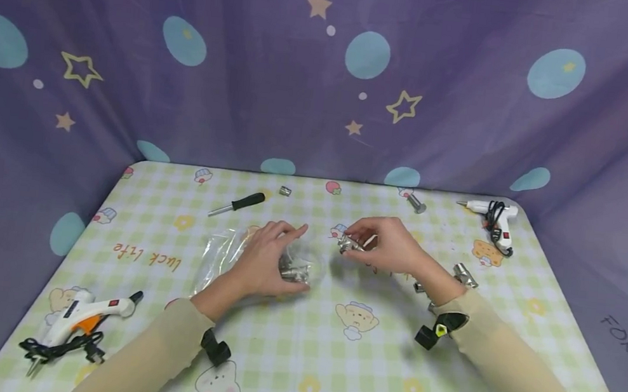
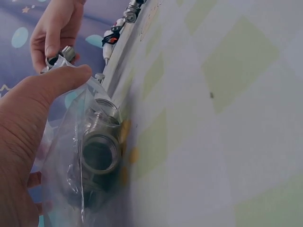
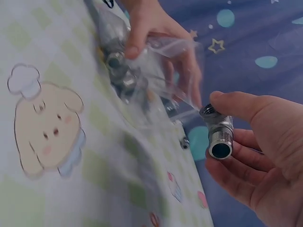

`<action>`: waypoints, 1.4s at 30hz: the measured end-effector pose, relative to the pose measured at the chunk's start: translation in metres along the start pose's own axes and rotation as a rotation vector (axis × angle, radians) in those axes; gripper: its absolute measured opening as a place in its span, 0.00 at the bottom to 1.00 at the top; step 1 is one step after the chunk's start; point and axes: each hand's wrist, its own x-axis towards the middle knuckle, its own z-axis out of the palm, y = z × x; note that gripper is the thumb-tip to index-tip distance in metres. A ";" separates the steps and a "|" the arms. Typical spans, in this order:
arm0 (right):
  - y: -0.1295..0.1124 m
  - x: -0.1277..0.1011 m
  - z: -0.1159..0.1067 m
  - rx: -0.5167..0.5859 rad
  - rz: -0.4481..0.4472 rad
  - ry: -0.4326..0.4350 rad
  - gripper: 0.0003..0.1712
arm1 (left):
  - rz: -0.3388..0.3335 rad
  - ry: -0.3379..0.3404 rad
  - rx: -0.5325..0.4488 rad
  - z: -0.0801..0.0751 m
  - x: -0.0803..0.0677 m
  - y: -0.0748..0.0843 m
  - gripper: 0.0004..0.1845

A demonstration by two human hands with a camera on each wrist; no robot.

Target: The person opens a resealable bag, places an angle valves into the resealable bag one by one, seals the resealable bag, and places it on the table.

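Observation:
My left hand (image 1: 267,262) holds a clear plastic bag (image 1: 219,256) by its mouth, the thumb along one edge and the fingers on the far side. Several shiny threaded metal pipe fittings (image 2: 99,153) lie inside the bag, low against the table. Just right of the bag's mouth, my right hand (image 1: 395,248) pinches a metal pipe fitting (image 3: 221,137) between thumb and fingers. Its threaded end faces the camera in the right wrist view. There the fitting overlaps the edge of the bag.
More metal fittings (image 1: 463,274) lie beside the right forearm, partly hidden by it. Along the back are a screwdriver (image 1: 247,200), a small threaded fitting (image 1: 285,191) and a bolt-like metal piece (image 1: 416,203). Glue guns lie front left (image 1: 77,318) and back right (image 1: 491,209).

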 end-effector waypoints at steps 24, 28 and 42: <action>-0.026 0.032 0.076 0.047 -0.020 0.015 0.13 | 0.026 0.043 0.013 0.001 0.002 -0.005 0.61; -0.028 0.031 0.086 0.075 -0.001 0.063 0.11 | 0.032 0.042 0.011 0.001 0.002 -0.005 0.61; -0.016 0.018 0.075 0.228 0.039 0.051 0.06 | 0.017 0.029 0.013 0.001 0.001 -0.003 0.62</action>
